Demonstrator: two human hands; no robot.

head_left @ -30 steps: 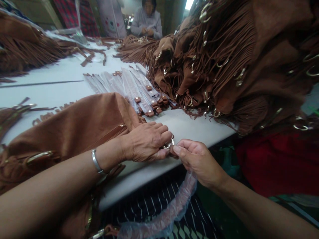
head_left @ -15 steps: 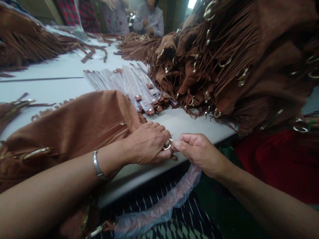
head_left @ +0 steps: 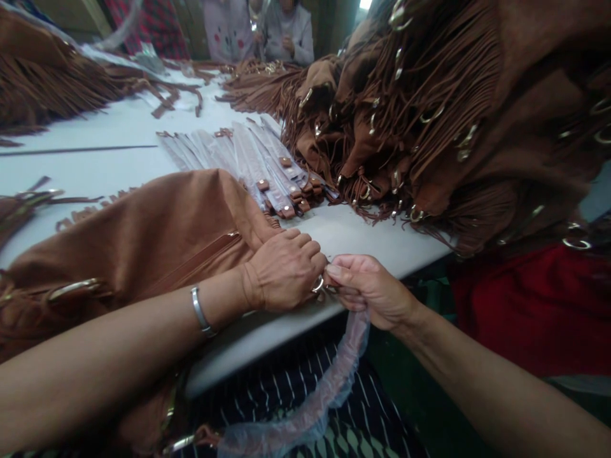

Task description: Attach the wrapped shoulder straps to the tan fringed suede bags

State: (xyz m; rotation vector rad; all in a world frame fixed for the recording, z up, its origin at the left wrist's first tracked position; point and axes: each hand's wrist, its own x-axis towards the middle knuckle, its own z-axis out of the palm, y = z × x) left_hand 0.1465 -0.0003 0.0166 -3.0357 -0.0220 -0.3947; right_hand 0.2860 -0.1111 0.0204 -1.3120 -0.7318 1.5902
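Note:
A brown suede bag (head_left: 157, 222) lies on the table's near side, its zip pocket facing me. My left hand (head_left: 286, 270) is closed at the bag's right end, around a gold metal ring (head_left: 318, 284) that shows beside its fingers. Pinched between the thumb and fingers of my right hand (head_left: 372, 289) is the upper end of a bag strap (head_left: 341, 375) wrapped in clear plastic. Both hands meet at the ring; the fingers hide whether strap and ring are joined. From there the strap curves down over my lap to a gold clip (head_left: 181, 444) near the bag's lower side.
Behind the bag lie several plastic-sleeved straps (head_left: 260, 165) with brown ends. A tall heap of fringed brown bags (head_left: 429, 127) rises at the right, with more fringe (head_left: 52, 83) at the far left. Red cloth (head_left: 529, 312) hangs below. People (head_left: 289, 38) stand across the white table (head_left: 95, 168).
My right hand has shifted slightly left, closer against my left hand, and its other fingers have curled in. The strap's upper part has swung left with it. Less of the ring shows.

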